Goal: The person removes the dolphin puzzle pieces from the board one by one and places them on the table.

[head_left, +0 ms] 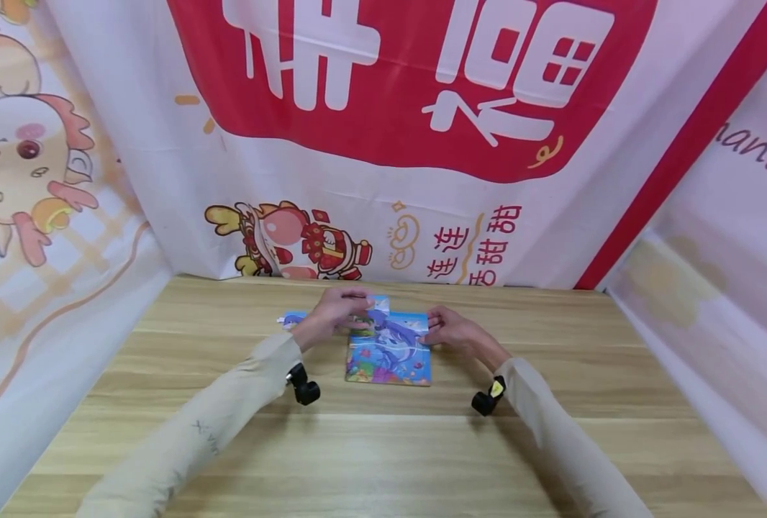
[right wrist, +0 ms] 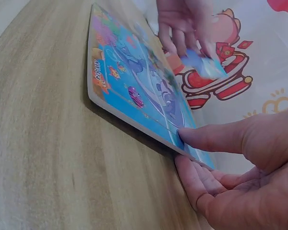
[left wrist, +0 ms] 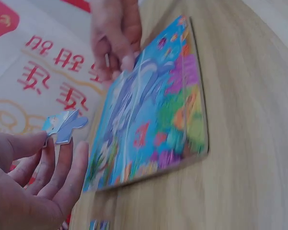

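A jigsaw puzzle board (head_left: 390,363) with a blue undersea dolphin picture lies on the wooden table. My left hand (head_left: 334,314) pinches a blue and purple puzzle piece (left wrist: 65,127) between thumb and fingers, raised above the board's far left part. At the board's far right edge, my right hand (head_left: 451,329) grips the rim. In the right wrist view its thumb (right wrist: 216,137) presses the picture side while the fingers sit under the edge. The held piece looks blurred there. Part of the board's far left corner hides behind the left hand.
Left of the board, another colourful piece (head_left: 293,319) lies on the table (head_left: 383,453), partly covered by the left hand. A printed cloth (head_left: 396,158) hangs along the table's far edge, with more cloth at both sides. Black cameras (head_left: 304,387) sit on both wrists.
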A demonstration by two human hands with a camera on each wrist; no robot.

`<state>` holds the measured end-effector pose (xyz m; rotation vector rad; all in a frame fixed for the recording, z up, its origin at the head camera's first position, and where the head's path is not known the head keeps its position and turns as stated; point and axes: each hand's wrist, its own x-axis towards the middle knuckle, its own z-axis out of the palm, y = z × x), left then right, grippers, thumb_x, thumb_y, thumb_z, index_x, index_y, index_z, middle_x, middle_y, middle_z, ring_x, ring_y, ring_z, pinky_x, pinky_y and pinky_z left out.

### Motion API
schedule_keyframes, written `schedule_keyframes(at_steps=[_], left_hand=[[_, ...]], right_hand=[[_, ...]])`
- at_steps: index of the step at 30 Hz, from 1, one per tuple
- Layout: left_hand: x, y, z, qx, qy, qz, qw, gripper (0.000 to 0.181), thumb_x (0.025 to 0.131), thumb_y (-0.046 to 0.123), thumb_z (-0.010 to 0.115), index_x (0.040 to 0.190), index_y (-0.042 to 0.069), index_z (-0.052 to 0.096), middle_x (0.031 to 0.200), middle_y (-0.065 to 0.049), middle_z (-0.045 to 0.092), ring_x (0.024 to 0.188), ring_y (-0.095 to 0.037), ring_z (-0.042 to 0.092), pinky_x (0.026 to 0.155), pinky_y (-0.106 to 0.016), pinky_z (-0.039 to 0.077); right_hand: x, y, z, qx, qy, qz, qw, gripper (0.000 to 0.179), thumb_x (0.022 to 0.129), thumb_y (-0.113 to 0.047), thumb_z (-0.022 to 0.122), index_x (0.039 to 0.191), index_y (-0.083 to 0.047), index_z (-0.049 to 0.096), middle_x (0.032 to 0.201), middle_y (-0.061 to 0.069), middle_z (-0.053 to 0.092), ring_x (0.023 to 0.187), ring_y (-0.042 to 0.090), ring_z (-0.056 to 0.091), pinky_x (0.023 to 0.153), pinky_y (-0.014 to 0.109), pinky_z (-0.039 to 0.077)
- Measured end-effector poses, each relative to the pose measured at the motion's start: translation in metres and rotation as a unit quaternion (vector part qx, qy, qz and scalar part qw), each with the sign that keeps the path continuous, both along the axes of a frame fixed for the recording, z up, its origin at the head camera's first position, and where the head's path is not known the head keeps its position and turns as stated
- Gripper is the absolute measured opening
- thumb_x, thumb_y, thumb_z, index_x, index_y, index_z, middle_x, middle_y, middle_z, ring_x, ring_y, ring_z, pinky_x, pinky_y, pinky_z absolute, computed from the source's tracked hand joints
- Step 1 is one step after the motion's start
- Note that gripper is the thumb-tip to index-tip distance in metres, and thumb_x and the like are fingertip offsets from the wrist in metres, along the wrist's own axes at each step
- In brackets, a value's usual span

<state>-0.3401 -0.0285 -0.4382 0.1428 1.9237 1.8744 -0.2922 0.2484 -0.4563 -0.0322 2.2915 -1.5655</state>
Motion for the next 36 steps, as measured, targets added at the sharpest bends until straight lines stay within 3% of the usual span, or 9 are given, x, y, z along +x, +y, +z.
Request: schedule_keyframes(at_steps=[5,13,16,21,27,36], left_hand=[[-0.007,-0.038,0.003,-0.005,-0.001,-0.013,0.9999,0.040,0.103,0.010,0.067,0.141,0.001,0.060,0.125,-0.015,0.069,0.104,-0.025,0.072,0.099,-0.048,0.058],[-0.019,-0.100,0.007,-0.043,0.001,0.015,0.9990,0.047,0.103,0.012,0.068,0.147,0.001,0.055,0.132,-0.020,0.066,0.092,-0.018,0.076,0.098,-0.039,0.059],[-0.023,-0.125,0.008,-0.049,0.010,0.028,0.9984,0.050,0.102,0.013,0.069,0.148,-0.001,0.053,0.128,-0.017,0.068,0.087,-0.015,0.077,0.095,-0.036,0.060],[-0.027,-0.160,0.006,-0.068,0.043,0.040,0.9960,0.053,0.102,0.016,0.070,0.147,-0.005,0.052,0.109,-0.002,0.074,0.086,-0.012,0.075,0.092,-0.035,0.061],[-0.024,-0.178,-0.001,-0.116,0.071,0.059,0.9890,0.051,0.102,0.020,0.071,0.143,-0.005,0.055,0.097,0.007,0.076,0.084,-0.010,0.072,0.086,-0.033,0.063],[-0.028,-0.191,-0.013,-0.152,0.097,0.048,0.9825,0.042,0.101,0.009,0.069,0.135,-0.012,0.058,0.097,-0.005,0.079,0.076,-0.010,0.072,0.075,-0.030,0.064]], right_hand=[[-0.002,0.002,-0.001,-0.014,-0.012,-0.001,0.9998,0.055,0.090,0.008,0.071,0.137,0.011,0.041,0.120,0.017,0.050,0.101,0.020,0.052,0.082,0.022,0.052],[0.001,0.002,-0.002,-0.015,-0.009,-0.002,0.9998,0.057,0.091,0.006,0.071,0.140,0.012,0.042,0.125,0.020,0.054,0.106,0.022,0.055,0.090,0.024,0.052],[0.002,0.002,-0.002,-0.020,-0.009,0.000,0.9998,0.057,0.091,0.006,0.070,0.140,0.011,0.042,0.127,0.021,0.054,0.107,0.022,0.055,0.092,0.027,0.052],[0.001,0.003,-0.004,-0.028,-0.009,-0.002,0.9996,0.060,0.092,0.006,0.069,0.143,0.012,0.039,0.129,0.021,0.052,0.108,0.021,0.054,0.091,0.024,0.052],[0.001,0.007,-0.005,-0.029,-0.009,-0.012,0.9995,0.058,0.092,0.006,0.068,0.143,0.011,0.040,0.128,0.020,0.051,0.106,0.020,0.053,0.089,0.024,0.052],[0.002,0.004,-0.004,-0.035,-0.014,-0.019,0.9991,0.059,0.092,0.007,0.067,0.144,0.012,0.040,0.132,0.023,0.051,0.108,0.021,0.055,0.093,0.027,0.053]])
